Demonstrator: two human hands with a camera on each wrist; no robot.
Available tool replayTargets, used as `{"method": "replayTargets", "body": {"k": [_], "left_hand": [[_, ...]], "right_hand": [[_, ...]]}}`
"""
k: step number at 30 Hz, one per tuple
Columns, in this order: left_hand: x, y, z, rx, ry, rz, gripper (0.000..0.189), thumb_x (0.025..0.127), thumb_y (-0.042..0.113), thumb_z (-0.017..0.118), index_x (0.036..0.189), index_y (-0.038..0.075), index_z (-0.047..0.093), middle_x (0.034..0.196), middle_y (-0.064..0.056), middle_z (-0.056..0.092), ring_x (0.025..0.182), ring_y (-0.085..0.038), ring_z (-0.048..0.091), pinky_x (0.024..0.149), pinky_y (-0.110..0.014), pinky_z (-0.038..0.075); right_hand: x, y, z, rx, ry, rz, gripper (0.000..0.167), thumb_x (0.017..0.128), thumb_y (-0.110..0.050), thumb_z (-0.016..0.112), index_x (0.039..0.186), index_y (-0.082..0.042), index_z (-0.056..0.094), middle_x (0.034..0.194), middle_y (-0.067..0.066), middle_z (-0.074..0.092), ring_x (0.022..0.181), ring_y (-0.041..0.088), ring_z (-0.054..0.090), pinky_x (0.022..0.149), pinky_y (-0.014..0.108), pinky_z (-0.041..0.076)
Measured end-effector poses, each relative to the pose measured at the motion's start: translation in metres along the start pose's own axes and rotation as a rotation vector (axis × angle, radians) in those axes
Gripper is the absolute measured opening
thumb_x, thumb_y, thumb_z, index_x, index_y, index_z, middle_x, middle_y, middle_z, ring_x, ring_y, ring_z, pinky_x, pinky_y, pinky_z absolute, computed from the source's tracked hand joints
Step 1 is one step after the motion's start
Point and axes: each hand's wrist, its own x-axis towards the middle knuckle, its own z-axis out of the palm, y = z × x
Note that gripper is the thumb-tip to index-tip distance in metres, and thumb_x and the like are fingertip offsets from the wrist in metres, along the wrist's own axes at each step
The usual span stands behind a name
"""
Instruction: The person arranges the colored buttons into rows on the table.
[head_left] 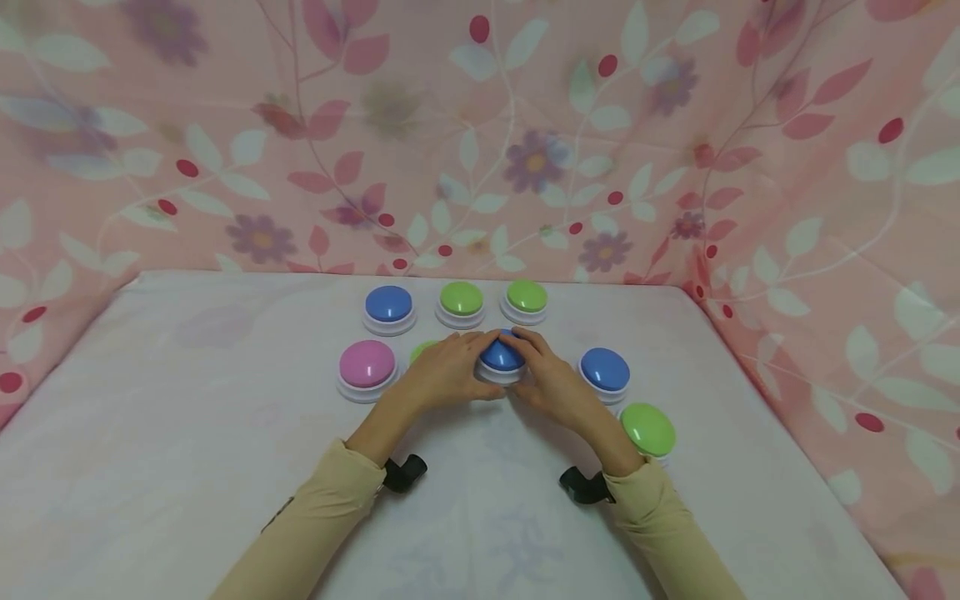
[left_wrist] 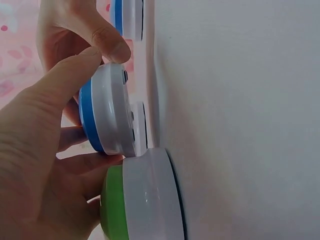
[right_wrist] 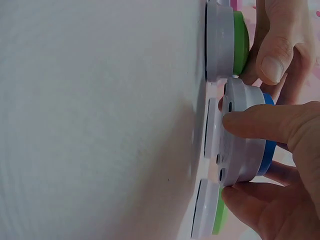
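A round blue push button (head_left: pixel 501 357) with a white base is held between both hands near the middle of the table. My left hand (head_left: pixel 448 372) grips its left side, thumb at the near edge and fingers along the far side. From the right, my right hand (head_left: pixel 557 385) grips the same button. In the right wrist view, the thumb lies against the white base of the button (right_wrist: pixel 247 135), whose underside shows, raised and tilted off the white cloth. A green push button (left_wrist: pixel 152 200) stands close beside the left fingers, mostly hidden by that hand in the head view.
Behind stand a blue button (head_left: pixel 388 305) and two green ones (head_left: pixel 461 299). A pink button (head_left: pixel 367 365) is left of the hands; another blue button (head_left: pixel 604 370) and a green one (head_left: pixel 648 430) are at right, by the right forearm. Floral cloth (head_left: pixel 480 167) hangs behind the table.
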Motion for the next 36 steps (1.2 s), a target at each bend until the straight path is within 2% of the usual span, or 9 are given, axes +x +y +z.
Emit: {"method": "replayTargets", "body": {"k": [6, 17, 24, 32, 36], "left_hand": [[-0.0001, 0.0023, -0.0010, -0.001, -0.032, 0.034, 0.087, 0.083, 0.050, 0.075, 0.151, 0.008, 0.040, 0.147, -0.012, 0.050, 0.138, -0.025, 0.045, 0.121, -0.047, 0.022], [-0.0007, -0.0003, 0.0008, 0.034, -0.037, 0.058, 0.081, 0.083, 0.049, 0.075, 0.146, 0.007, 0.047, 0.141, -0.009, 0.058, 0.133, -0.023, 0.051, 0.120, -0.048, 0.023], [0.0007, -0.0008, -0.0002, 0.037, -0.058, 0.053, 0.080, 0.084, 0.047, 0.076, 0.147, 0.009, 0.047, 0.142, -0.006, 0.057, 0.133, -0.022, 0.051, 0.121, -0.048, 0.018], [0.0000, -0.0008, -0.0026, 0.046, -0.033, 0.085, 0.079, 0.085, 0.046, 0.076, 0.147, 0.008, 0.046, 0.145, -0.007, 0.054, 0.134, -0.023, 0.050, 0.121, -0.050, 0.018], [0.0000, -0.0028, -0.0054, 0.065, -0.020, 0.073, 0.081, 0.084, 0.047, 0.076, 0.148, 0.010, 0.044, 0.147, -0.007, 0.051, 0.138, -0.024, 0.046, 0.120, -0.050, 0.020]], "right_hand": [[0.0020, -0.0008, 0.0018, 0.007, -0.016, 0.032, 0.071, 0.083, -0.001, 0.076, 0.144, -0.010, 0.043, 0.148, 0.014, 0.039, 0.126, 0.035, 0.055, 0.101, 0.050, 0.048], [0.0013, -0.0003, 0.0045, 0.014, -0.065, 0.037, 0.067, 0.082, 0.001, 0.075, 0.141, -0.008, 0.043, 0.143, 0.015, 0.039, 0.120, 0.036, 0.057, 0.096, 0.049, 0.051], [0.0022, -0.0011, 0.0038, 0.014, -0.096, 0.081, 0.066, 0.085, -0.003, 0.074, 0.142, -0.010, 0.042, 0.145, 0.014, 0.038, 0.119, 0.034, 0.057, 0.097, 0.048, 0.051], [0.0045, -0.0004, 0.0010, 0.049, -0.073, 0.060, 0.059, 0.086, -0.008, 0.075, 0.137, -0.007, 0.047, 0.141, 0.014, 0.041, 0.123, 0.035, 0.055, 0.101, 0.050, 0.048], [0.0060, -0.0017, 0.0008, 0.069, -0.062, 0.084, 0.054, 0.087, -0.013, 0.076, 0.134, -0.007, 0.052, 0.139, 0.014, 0.045, 0.122, 0.034, 0.056, 0.103, 0.050, 0.047]]}}
